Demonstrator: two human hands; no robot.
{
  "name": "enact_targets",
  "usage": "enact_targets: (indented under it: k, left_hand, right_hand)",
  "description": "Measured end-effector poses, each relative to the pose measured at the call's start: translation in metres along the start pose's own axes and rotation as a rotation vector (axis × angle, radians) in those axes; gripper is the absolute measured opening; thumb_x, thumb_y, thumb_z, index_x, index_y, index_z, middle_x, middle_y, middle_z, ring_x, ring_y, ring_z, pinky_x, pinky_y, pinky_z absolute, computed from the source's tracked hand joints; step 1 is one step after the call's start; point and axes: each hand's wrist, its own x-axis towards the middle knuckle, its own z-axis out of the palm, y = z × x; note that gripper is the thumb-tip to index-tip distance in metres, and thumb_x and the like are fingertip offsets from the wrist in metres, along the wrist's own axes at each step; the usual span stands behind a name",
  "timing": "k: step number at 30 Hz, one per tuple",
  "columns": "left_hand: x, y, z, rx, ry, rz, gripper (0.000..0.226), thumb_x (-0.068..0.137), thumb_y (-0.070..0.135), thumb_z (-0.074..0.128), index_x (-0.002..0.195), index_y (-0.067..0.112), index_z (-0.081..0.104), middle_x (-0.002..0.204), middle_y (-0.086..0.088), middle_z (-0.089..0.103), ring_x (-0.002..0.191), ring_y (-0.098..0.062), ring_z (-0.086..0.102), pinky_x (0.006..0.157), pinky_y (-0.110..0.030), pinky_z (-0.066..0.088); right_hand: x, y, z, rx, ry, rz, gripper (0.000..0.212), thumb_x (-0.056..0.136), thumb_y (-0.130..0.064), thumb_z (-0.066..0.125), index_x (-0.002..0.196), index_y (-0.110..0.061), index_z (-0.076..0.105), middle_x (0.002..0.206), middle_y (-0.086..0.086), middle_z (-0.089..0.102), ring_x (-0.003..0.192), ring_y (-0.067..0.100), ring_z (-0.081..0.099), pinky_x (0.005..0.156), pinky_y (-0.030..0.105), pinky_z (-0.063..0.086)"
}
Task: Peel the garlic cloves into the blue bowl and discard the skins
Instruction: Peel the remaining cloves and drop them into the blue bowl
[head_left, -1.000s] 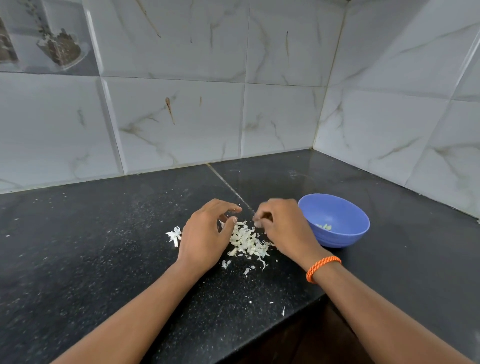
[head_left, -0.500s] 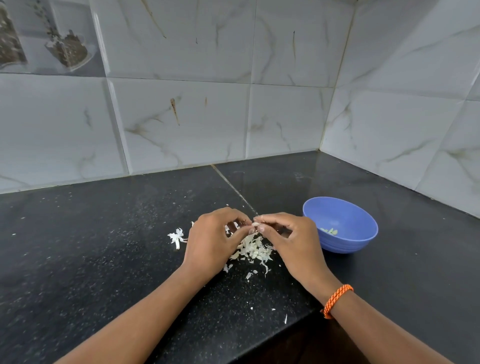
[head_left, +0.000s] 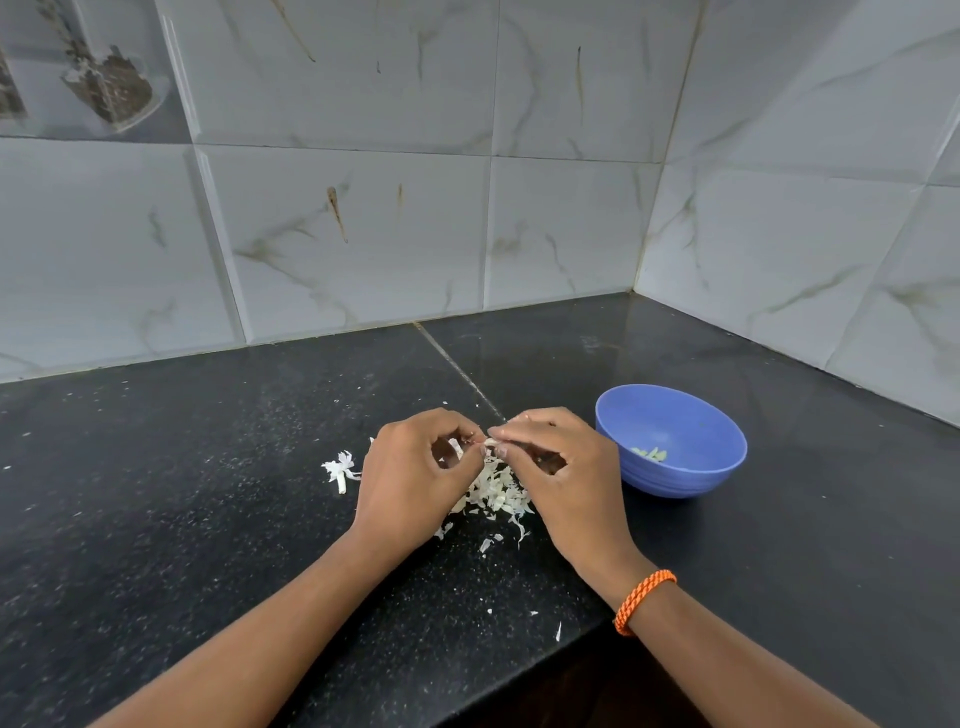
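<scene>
Your left hand (head_left: 415, 475) and right hand (head_left: 563, 470) are both pinching one garlic clove (head_left: 488, 443) above the skins (head_left: 493, 493) on the desk (head_left: 208, 493), beside the blue bowl (head_left: 670, 441).

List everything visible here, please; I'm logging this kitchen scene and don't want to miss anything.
blue bowl: one, blue, on the countertop right of the hands.
peeled cloves: a few, pale, inside the blue bowl; exact count unclear.
skin pile: one heap, white, on the countertop below the hands.
garlic stem scrap: one, white, left of the left hand.
garlic clove: one, whitish, pinched between both hands' fingers.
countertop: one, black speckled.
wall tiles: several, white marbled, behind and right.
bracelet: one, orange, on the right wrist.
left hand: one, pinching the clove.
right hand: one, pinching the clove.
</scene>
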Motion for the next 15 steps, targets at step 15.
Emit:
enact_targets:
  k: [15]
  left_hand:
    - [-0.0014, 0.0095, -0.0045, -0.298, -0.065, -0.157, 0.014, 0.091, 0.012, 0.079, 0.079, 0.017, 0.077, 0.056, -0.002, 0.065, 0.050, -0.017, 0.061, 0.058, -0.041, 0.053]
  right_hand:
    - [0.0007, -0.0021, 0.0028, 0.428, -0.146, 0.297, 0.013, 0.095, -0.007, 0.079, 0.102, -0.018, 0.079, 0.081, -0.001, 0.074, 0.064, 0.016, 0.063, 0.061, 0.028, 0.051]
